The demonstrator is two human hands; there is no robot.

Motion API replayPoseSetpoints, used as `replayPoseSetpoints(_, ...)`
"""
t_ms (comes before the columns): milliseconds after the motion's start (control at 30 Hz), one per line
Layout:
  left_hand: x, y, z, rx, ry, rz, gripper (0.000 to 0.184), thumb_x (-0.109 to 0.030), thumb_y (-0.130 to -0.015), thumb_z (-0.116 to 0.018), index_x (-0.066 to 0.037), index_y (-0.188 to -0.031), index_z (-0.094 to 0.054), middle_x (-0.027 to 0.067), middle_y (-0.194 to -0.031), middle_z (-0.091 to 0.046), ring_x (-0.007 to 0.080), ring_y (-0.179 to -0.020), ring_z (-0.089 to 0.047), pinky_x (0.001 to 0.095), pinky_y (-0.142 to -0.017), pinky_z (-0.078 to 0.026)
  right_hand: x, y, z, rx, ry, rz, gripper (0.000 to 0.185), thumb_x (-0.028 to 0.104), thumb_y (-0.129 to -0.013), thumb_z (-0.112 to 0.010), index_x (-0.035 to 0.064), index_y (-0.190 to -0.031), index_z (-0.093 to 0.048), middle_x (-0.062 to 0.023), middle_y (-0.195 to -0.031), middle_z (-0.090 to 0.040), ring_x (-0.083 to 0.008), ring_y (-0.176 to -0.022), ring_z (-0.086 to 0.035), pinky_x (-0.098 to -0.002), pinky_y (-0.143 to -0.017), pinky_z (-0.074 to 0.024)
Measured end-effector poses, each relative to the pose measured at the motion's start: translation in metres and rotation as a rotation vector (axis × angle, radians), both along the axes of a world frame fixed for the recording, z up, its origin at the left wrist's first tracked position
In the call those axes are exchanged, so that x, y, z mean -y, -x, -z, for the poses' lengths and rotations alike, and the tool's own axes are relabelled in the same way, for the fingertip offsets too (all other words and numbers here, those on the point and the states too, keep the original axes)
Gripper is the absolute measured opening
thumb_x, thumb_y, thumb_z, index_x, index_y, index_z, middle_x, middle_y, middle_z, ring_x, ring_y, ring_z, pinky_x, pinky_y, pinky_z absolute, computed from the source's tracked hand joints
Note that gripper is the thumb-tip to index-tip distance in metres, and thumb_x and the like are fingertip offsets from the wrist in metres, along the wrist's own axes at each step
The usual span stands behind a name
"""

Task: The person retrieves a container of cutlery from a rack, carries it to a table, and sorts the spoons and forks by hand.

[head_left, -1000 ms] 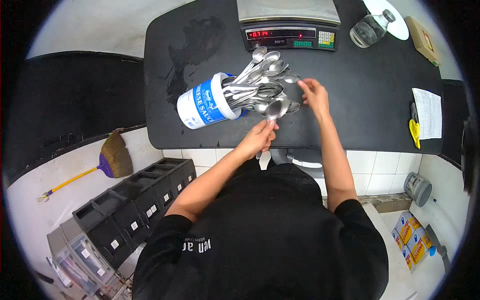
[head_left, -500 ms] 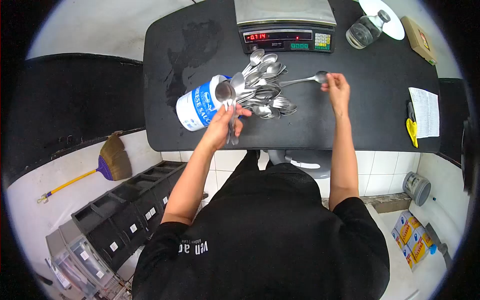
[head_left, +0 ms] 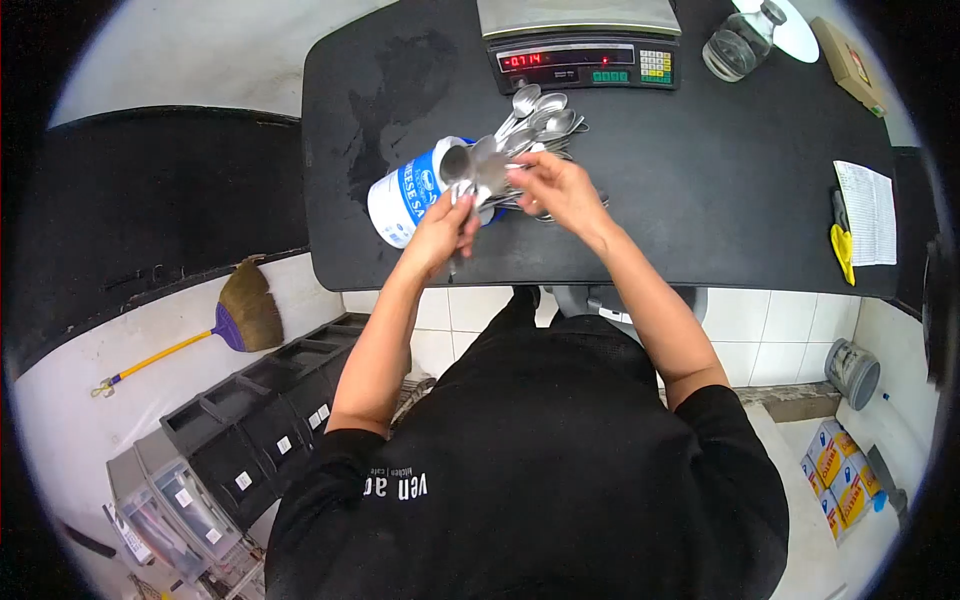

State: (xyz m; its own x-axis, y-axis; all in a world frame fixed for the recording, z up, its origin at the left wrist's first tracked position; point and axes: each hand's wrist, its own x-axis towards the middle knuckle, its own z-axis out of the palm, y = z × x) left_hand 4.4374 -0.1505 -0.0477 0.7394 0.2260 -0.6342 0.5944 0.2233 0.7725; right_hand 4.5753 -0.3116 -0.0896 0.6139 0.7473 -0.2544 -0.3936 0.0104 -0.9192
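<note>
My left hand is closed around the handles of several metal spoons, their bowls pointing up. Close against them, my right hand pinches another spoon, blurred by motion. Beneath and behind my hands lies a heap of spoons, partly hidden by my right hand. A white and blue cheese sauce tub lies on its side left of the heap, its mouth toward the spoons.
A digital scale reading -0.714 stands behind the heap. A glass bottle, a white plate and a cardboard box are at the back right. A paper sheet and a yellow-handled tool lie near the table's right edge.
My right hand has moved left from beside the heap, bringing a spoon up to the ones in my left hand. My left hand keeps its hold, and the view has shifted slightly.
</note>
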Motion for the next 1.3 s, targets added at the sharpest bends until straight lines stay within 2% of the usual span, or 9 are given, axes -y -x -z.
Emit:
replayPoseSetpoints(100, -0.013, 0.022, -0.002, 0.055, 0.063, -0.234, 0.021, -0.031, -0.100, -0.045, -0.009, -0.100, -0.045, -0.0031, -0.063, -0.040, 0.0053, -0.045, -0.032, 0.0241, -0.042, -0.031, 0.012, 0.012, 0.032, 0.996, 0.352, -0.134, 0.036, 0.032, -0.078, -0.071, 0.0038, -0.099, -0.061, -0.0152, -0.092, -0.062, -0.0302, -0.092, -0.061, -0.0393, -0.080, -0.0508)
replayPoseSetpoints(200, -0.023, 0.034, -0.009, 0.063, -0.057, -0.219, 0.021, -0.030, -0.096, -0.053, -0.011, -0.098, -0.045, -0.0040, -0.065, -0.040, 0.0049, -0.047, -0.032, 0.0227, -0.043, -0.029, 0.014, 0.029, 0.049, 1.320, 0.583, -0.229, 0.038, 0.026, -0.074, -0.073, 0.0046, -0.103, -0.061, -0.0114, -0.097, -0.058, -0.0296, -0.093, -0.058, -0.0370, -0.078, -0.0509)
replayPoseSetpoints(333, -0.022, 0.038, -0.013, 0.039, -0.091, -0.209, 0.022, -0.024, -0.091, -0.062, -0.010, -0.095, -0.046, -0.0032, -0.068, -0.045, 0.0043, -0.046, -0.032, 0.0223, -0.041, -0.027, 0.003, 0.038, 0.069, 1.456, 0.690, -0.234, 0.039, 0.018, -0.071, -0.071, 0.0025, -0.105, -0.060, -0.0113, -0.100, -0.054, -0.0283, -0.096, -0.056, -0.0395, -0.078, -0.0510)
replayPoseSetpoints(467, -0.022, 0.039, -0.004, 0.104, -0.046, -0.262, 0.017, -0.023, -0.094, -0.057, -0.010, -0.096, -0.047, -0.0007, -0.070, -0.052, 0.0035, -0.045, -0.031, 0.0211, -0.040, -0.026, 0.006, 0.035, 0.074, 1.423, 0.715, -0.255, 0.035, 0.017, -0.072, -0.068, 0.0013, -0.103, -0.061, -0.0119, -0.099, -0.054, -0.0284, -0.091, -0.057, -0.0392, -0.076, -0.0513)
replayPoseSetpoints(667, -0.020, 0.043, 0.001, 0.033, -0.020, -0.266, 0.017, -0.024, -0.095, -0.056, -0.010, -0.096, -0.047, -0.0002, -0.070, -0.052, 0.0035, -0.044, -0.030, 0.0206, -0.040, -0.025, 0.013, 0.028, 0.071, 1.442, 0.606, -0.213, 0.024, 0.016, -0.077, -0.064, 0.0003, -0.095, -0.064, -0.0112, -0.089, -0.057, -0.0274, -0.081, -0.060, -0.0388, -0.072, -0.0517)
replayPoseSetpoints(733, -0.019, 0.041, -0.001, 0.050, 0.012, -0.270, 0.017, -0.024, -0.095, -0.056, -0.010, -0.096, -0.047, -0.0004, -0.069, -0.051, 0.0038, -0.043, -0.030, 0.0209, -0.040, -0.026, 0.016, 0.029, 0.072, 1.510, 0.537, -0.176, 0.012, 0.013, -0.077, -0.057, 0.0029, -0.082, -0.062, -0.0093, -0.081, -0.058, -0.0250, -0.082, -0.060, -0.0385, -0.071, -0.0509)
replayPoseSetpoints(1000, -0.017, 0.036, -0.001, 0.119, 0.093, -0.267, 0.020, -0.028, -0.095, -0.056, -0.012, -0.092, -0.045, -0.0017, -0.059, -0.044, 0.0066, -0.042, -0.033, 0.0237, -0.041, -0.032, 0.027, 0.005, 0.073, 1.259, 0.620, -0.124, 0.016, 0.017, -0.083, -0.062, 0.0037, -0.092, -0.063, -0.0136, -0.090, -0.065, -0.0311, -0.086, -0.062, -0.0428, -0.076, -0.0506)
replayPoseSetpoints(1100, -0.015, 0.036, 0.004, 0.114, 0.087, -0.276, 0.021, -0.030, -0.096, -0.054, -0.012, -0.091, -0.045, -0.0017, -0.058, -0.043, 0.0073, -0.042, -0.036, 0.0245, -0.042, -0.034, 0.027, 0.002, 0.068, 1.262, 0.558, -0.114, 0.017, 0.020, -0.080, -0.064, 0.0045, -0.086, -0.062, -0.0116, -0.084, -0.062, -0.0298, -0.084, -0.061, -0.0412, -0.073, -0.0505)
replayPoseSetpoints(1300, -0.015, 0.036, 0.009, 0.171, 0.065, -0.280, 0.022, -0.034, -0.097, -0.050, -0.012, -0.094, -0.045, -0.0013, -0.057, -0.042, 0.0080, -0.043, -0.036, 0.0242, -0.043, -0.036, -0.005, 0.010, 0.050, 1.408, 0.541, -0.267, 0.030, 0.023, -0.076, -0.069, 0.0089, -0.102, -0.064, -0.0039, -0.094, -0.057, -0.0222, -0.100, -0.052, -0.0380, -0.083, -0.0428)
